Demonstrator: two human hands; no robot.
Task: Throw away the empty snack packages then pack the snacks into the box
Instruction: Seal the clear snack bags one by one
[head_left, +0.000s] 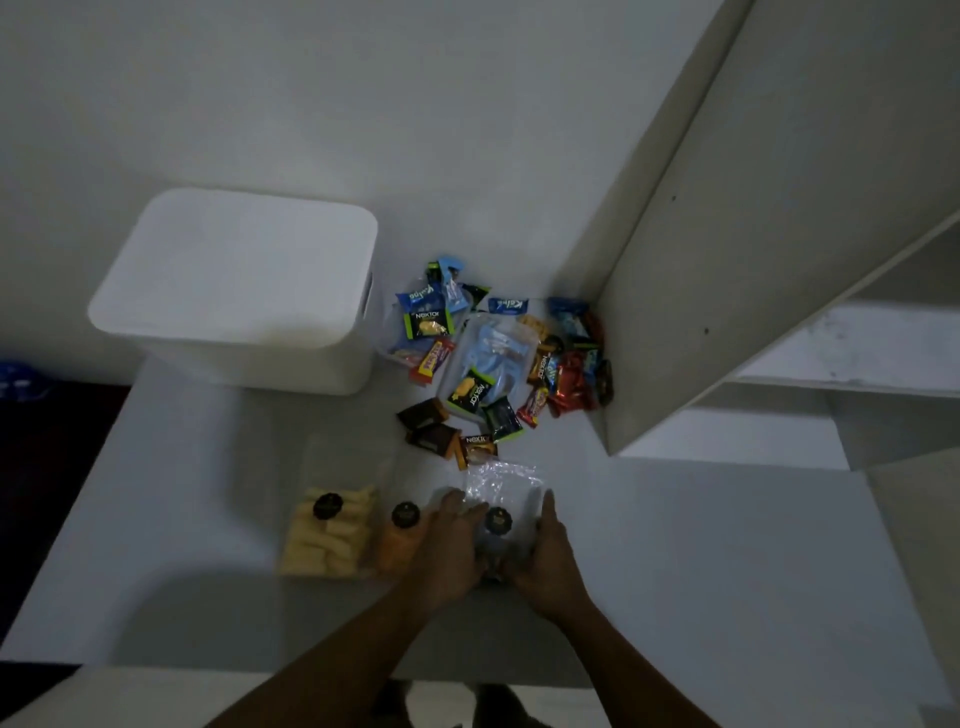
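**A:** Where is the clear package (501, 480), and which way does it run?

**B:** It is at the near edge of the surface (701, 545), between the person's two hands. Its long axis runs away from the person, and its crinkled far end points at the pile of small snack packs (488, 358). A round dark label (497, 519) faces up.

**A:** How do the hands sit on it?

**B:** The left hand (447, 551) lays fairly straight fingers on its left side. The right hand (553, 558) has its thumb up along the right edge, but its fingers are hidden, so its grasp cannot be told.

**A:** What else is hard to read?

**B:** The light is dim and the hands are blurred. The package's near end is covered by them, and its contents cannot be made out.

**A:** And around it?

**B:** Just left of it lies a package of orange snacks (400, 540), partly under the left hand, then a package of pale yellow sticks (327, 535). A white lidded container (239, 280) stands at the far left. A tall pale panel (727, 234) stands against the pile on the right.
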